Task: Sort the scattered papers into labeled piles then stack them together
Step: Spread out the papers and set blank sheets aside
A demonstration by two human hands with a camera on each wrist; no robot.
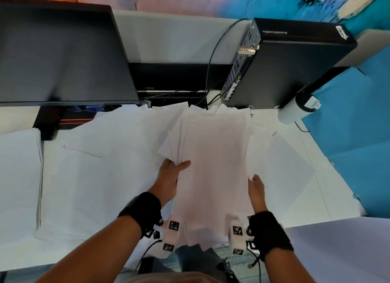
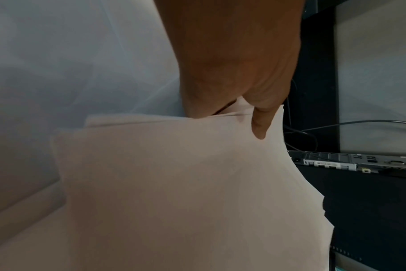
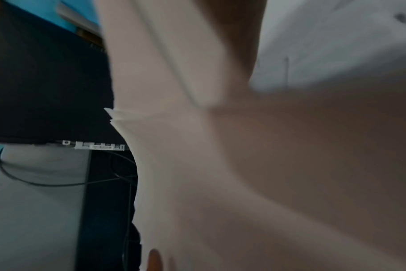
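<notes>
A thick bundle of white papers (image 1: 213,166) is lifted above the table (image 1: 329,198), in front of the black computer case (image 1: 295,67), and its far edge reaches almost to the case. The sheets in the bundle are not aligned; some corners stick out on its left side. The left hand (image 1: 168,177) grips the left edge of the bundle, with the thumb on top and the fingers under the sheets. The right hand (image 1: 256,189) holds the right edge; its thumb lies along the paper, but the fingers are hidden, so how far they curl I cannot tell. Under and around the bundle, more loose sheets (image 1: 109,156) lie spread on the table, to the left of the case. Further left from the case stands a dark monitor (image 1: 63,56), and a neat white pile (image 1: 19,177) lies before it. A black cable (image 1: 213,56) runs behind the case.
</notes>
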